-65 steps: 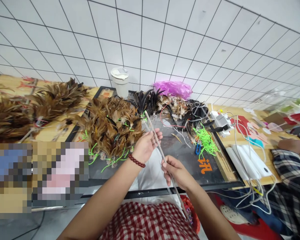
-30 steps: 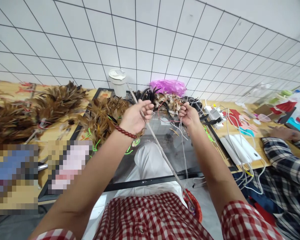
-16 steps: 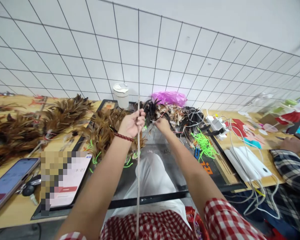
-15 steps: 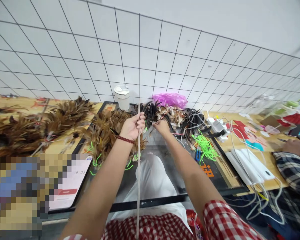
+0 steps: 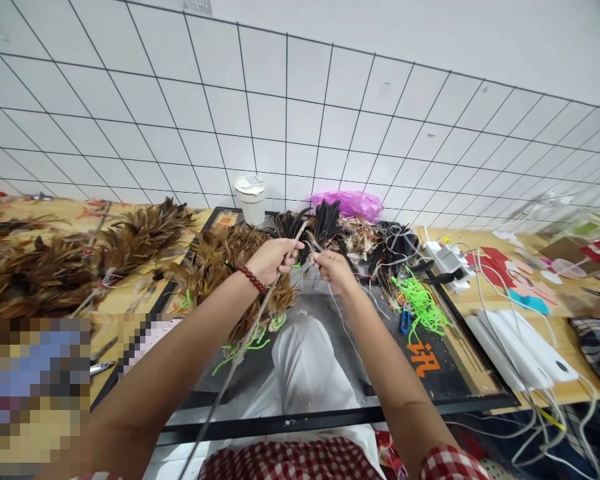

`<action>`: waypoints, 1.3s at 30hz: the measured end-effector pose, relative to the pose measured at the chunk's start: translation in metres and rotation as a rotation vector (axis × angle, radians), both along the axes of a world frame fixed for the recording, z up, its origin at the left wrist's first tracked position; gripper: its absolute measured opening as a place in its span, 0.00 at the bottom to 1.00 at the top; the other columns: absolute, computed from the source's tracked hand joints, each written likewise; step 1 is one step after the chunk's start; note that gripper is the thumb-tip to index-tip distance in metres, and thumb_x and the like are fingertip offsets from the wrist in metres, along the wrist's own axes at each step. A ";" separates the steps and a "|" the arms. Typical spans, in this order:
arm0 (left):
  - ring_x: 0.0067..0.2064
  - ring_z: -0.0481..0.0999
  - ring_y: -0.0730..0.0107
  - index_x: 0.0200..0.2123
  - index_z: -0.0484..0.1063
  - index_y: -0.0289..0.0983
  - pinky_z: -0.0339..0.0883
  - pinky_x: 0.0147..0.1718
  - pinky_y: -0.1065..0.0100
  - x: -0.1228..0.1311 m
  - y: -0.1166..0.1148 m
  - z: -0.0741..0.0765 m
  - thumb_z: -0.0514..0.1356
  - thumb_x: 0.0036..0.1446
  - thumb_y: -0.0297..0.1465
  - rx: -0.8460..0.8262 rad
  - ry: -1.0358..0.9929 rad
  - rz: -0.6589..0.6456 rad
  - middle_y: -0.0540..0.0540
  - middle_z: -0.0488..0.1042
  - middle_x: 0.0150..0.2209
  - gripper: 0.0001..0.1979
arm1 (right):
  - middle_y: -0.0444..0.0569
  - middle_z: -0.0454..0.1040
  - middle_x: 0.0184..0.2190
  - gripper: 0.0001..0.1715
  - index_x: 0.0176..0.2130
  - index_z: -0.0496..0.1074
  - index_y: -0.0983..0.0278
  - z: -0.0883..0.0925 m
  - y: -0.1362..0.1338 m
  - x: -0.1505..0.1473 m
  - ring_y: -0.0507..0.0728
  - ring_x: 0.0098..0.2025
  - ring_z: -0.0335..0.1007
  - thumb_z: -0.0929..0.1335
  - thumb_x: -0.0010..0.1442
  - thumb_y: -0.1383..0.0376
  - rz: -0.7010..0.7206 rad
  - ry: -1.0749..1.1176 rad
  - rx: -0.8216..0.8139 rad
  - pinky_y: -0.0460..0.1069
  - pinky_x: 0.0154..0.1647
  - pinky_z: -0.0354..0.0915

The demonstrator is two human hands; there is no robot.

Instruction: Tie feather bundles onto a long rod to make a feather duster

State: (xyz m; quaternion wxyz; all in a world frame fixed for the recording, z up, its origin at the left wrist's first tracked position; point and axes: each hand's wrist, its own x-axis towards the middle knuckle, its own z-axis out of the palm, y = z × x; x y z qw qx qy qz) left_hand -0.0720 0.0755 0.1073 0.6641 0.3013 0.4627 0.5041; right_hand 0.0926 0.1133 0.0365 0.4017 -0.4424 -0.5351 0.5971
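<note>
1 stick (image 5: 250, 333), pinched in left hand (image 5: 274, 261), now slants, bringing its tip near the pale strip (image 5: 317, 247) pinched in right hand (image 5: 335, 271).

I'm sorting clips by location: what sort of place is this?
Likely a craft workshop: piles of brown feathers, a tangle of green cords, and a thin stick in the left hand.

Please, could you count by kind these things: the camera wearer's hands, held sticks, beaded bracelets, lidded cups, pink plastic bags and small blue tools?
Wearer's hands: 2 (left hand, right hand)
Held stick: 1
Beaded bracelet: 1
White lidded cup: 1
Pink plastic bag: 1
Small blue tool: 1
Total: 7
</note>
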 end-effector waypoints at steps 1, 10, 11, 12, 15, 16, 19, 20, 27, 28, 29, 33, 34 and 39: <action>0.15 0.57 0.84 0.28 0.71 0.29 0.45 0.09 0.81 0.005 -0.006 -0.005 0.58 0.53 0.22 0.019 0.005 0.030 0.50 0.63 0.19 0.03 | 0.36 0.58 0.15 0.22 0.24 0.62 0.64 0.002 -0.007 -0.004 0.43 0.14 0.37 0.71 0.45 0.50 0.032 0.113 -0.035 0.43 0.14 0.37; 0.21 0.68 0.78 0.25 0.69 0.32 0.62 0.20 0.76 0.009 -0.040 -0.034 0.67 0.41 0.28 0.147 0.151 0.247 0.50 0.69 0.20 0.10 | 0.34 0.51 0.10 0.23 0.20 0.65 0.65 -0.006 -0.035 -0.034 0.43 0.13 0.39 0.73 0.40 0.50 0.088 0.153 -0.088 0.44 0.15 0.35; 0.21 0.68 0.79 0.25 0.69 0.32 0.63 0.20 0.76 0.008 -0.038 -0.035 0.67 0.40 0.29 0.164 0.155 0.296 0.50 0.70 0.20 0.10 | 0.35 0.54 0.11 0.23 0.21 0.65 0.64 -0.007 -0.038 -0.037 0.44 0.13 0.39 0.73 0.41 0.50 0.107 0.165 -0.099 0.44 0.15 0.36; 0.20 0.67 0.79 0.25 0.69 0.32 0.63 0.20 0.75 0.008 -0.036 -0.035 0.67 0.40 0.29 0.177 0.150 0.333 0.51 0.70 0.20 0.11 | 0.36 0.56 0.12 0.23 0.22 0.65 0.64 -0.008 -0.041 -0.040 0.44 0.14 0.40 0.73 0.41 0.50 0.125 0.171 -0.108 0.44 0.15 0.36; 0.17 0.64 0.78 0.27 0.67 0.34 0.60 0.16 0.73 0.009 -0.030 -0.034 0.68 0.39 0.32 0.174 0.117 0.358 0.53 0.67 0.19 0.14 | 0.36 0.57 0.14 0.21 0.22 0.64 0.63 -0.010 -0.047 -0.047 0.45 0.15 0.43 0.71 0.44 0.50 0.139 0.151 -0.056 0.44 0.17 0.39; 0.17 0.64 0.77 0.27 0.67 0.34 0.59 0.15 0.73 0.010 -0.029 -0.034 0.68 0.39 0.33 0.166 0.109 0.359 0.54 0.67 0.19 0.14 | 0.36 0.57 0.14 0.21 0.22 0.64 0.63 -0.011 -0.048 -0.049 0.46 0.16 0.44 0.70 0.46 0.50 0.128 0.132 -0.004 0.44 0.18 0.41; 0.19 0.65 0.78 0.28 0.66 0.34 0.60 0.17 0.74 0.012 -0.030 -0.035 0.68 0.40 0.34 0.140 0.081 0.372 0.54 0.67 0.20 0.16 | 0.38 0.57 0.16 0.18 0.22 0.62 0.63 -0.015 -0.048 -0.052 0.48 0.21 0.50 0.67 0.50 0.53 0.078 0.059 0.190 0.44 0.22 0.48; 0.20 0.65 0.79 0.28 0.67 0.33 0.60 0.19 0.75 0.013 -0.032 -0.035 0.68 0.42 0.36 0.121 0.073 0.345 0.53 0.67 0.20 0.15 | 0.39 0.58 0.17 0.17 0.22 0.62 0.63 -0.015 -0.047 -0.052 0.49 0.22 0.51 0.66 0.51 0.54 0.077 0.028 0.248 0.44 0.24 0.50; 0.25 0.68 0.77 0.28 0.70 0.32 0.64 0.25 0.74 0.019 -0.036 -0.038 0.59 0.57 0.38 0.088 0.155 0.229 0.48 0.71 0.24 0.14 | 0.45 0.67 0.25 0.15 0.18 0.61 0.64 -0.003 -0.045 -0.050 0.53 0.34 0.65 0.63 0.54 0.64 0.109 -0.173 0.433 0.47 0.39 0.60; 0.25 0.68 0.77 0.28 0.69 0.32 0.64 0.26 0.75 0.017 -0.033 -0.035 0.58 0.58 0.36 0.109 0.149 0.257 0.49 0.71 0.24 0.13 | 0.45 0.67 0.24 0.16 0.18 0.61 0.64 0.000 -0.045 -0.049 0.54 0.35 0.66 0.63 0.55 0.63 0.103 -0.230 0.452 0.48 0.39 0.60; 0.24 0.68 0.78 0.27 0.68 0.32 0.64 0.25 0.75 0.014 -0.028 -0.032 0.56 0.59 0.35 0.126 0.131 0.284 0.49 0.70 0.23 0.13 | 0.44 0.67 0.23 0.17 0.18 0.63 0.64 0.004 -0.045 -0.048 0.54 0.33 0.66 0.64 0.55 0.62 0.101 -0.289 0.469 0.48 0.38 0.59; 0.17 0.61 0.79 0.26 0.63 0.34 0.57 0.17 0.77 -0.022 -0.008 -0.007 0.48 0.64 0.36 -0.018 -0.038 0.105 0.53 0.60 0.17 0.16 | 0.44 0.72 0.23 0.15 0.28 0.74 0.65 0.013 -0.030 -0.030 0.52 0.27 0.65 0.65 0.55 0.58 0.004 -0.401 0.504 0.46 0.32 0.58; 0.15 0.56 0.81 0.26 0.62 0.34 0.52 0.13 0.78 -0.033 -0.005 0.001 0.47 0.65 0.36 -0.067 -0.058 0.039 0.55 0.57 0.16 0.17 | 0.44 0.73 0.24 0.14 0.30 0.75 0.66 0.013 -0.023 -0.023 0.52 0.28 0.66 0.65 0.56 0.58 -0.049 -0.410 0.504 0.46 0.32 0.58; 0.13 0.50 0.83 0.26 0.60 0.35 0.43 0.10 0.80 -0.070 -0.006 0.022 0.45 0.65 0.37 0.002 -0.001 0.025 0.57 0.51 0.16 0.17 | 0.48 0.77 0.29 0.14 0.34 0.77 0.66 -0.003 0.014 0.005 0.54 0.32 0.70 0.66 0.55 0.59 -0.175 -0.670 0.431 0.46 0.35 0.60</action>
